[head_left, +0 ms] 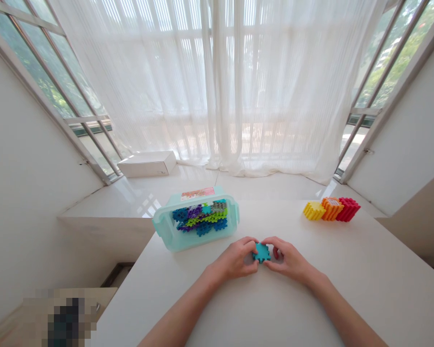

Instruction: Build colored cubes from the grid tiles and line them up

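Note:
A small teal toothed building piece (262, 252) rests at the middle of the white table (311, 308). My left hand (236, 260) pinches its left side with curled fingers. My right hand (288, 259) grips its right side, fingers also curled. Just behind and to the left lies a clear teal-rimmed plastic box (195, 222) on its side, holding several blue, purple, green and grey pieces of the same kind.
At the table's far right stand a yellow (314, 210), an orange (332, 208) and a red (347, 208) stack of pieces, side by side. A white flat box (147, 164) sits on the window ledge under sheer curtains. A blurred patch fills the lower left corner.

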`<state>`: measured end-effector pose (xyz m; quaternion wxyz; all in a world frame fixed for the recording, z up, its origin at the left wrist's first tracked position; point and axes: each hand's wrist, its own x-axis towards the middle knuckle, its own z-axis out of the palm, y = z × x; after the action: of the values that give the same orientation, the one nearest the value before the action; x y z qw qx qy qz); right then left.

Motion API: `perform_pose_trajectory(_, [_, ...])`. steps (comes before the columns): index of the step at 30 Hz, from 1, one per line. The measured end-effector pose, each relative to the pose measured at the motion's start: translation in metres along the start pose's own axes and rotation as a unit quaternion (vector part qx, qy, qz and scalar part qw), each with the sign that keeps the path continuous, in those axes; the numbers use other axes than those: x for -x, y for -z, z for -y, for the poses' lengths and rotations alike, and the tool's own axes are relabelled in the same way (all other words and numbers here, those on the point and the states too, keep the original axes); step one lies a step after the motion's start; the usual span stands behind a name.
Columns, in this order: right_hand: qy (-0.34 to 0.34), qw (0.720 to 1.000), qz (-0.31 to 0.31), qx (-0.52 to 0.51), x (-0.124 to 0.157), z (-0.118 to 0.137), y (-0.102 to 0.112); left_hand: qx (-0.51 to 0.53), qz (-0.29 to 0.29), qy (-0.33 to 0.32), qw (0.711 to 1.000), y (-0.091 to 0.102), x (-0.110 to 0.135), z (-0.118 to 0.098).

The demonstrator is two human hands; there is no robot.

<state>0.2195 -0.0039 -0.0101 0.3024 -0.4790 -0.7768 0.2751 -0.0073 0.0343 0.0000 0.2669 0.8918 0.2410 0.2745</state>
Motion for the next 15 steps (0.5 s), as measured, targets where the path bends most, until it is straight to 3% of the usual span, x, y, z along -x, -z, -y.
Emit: perform_pose_trajectory(15, [-0.027,1.0,-0.006,0.008,0.0008,-0.0057,-0.0039,-0.027,0.017,-0.001,0.999,0.0025,-0.0052,0.0013])
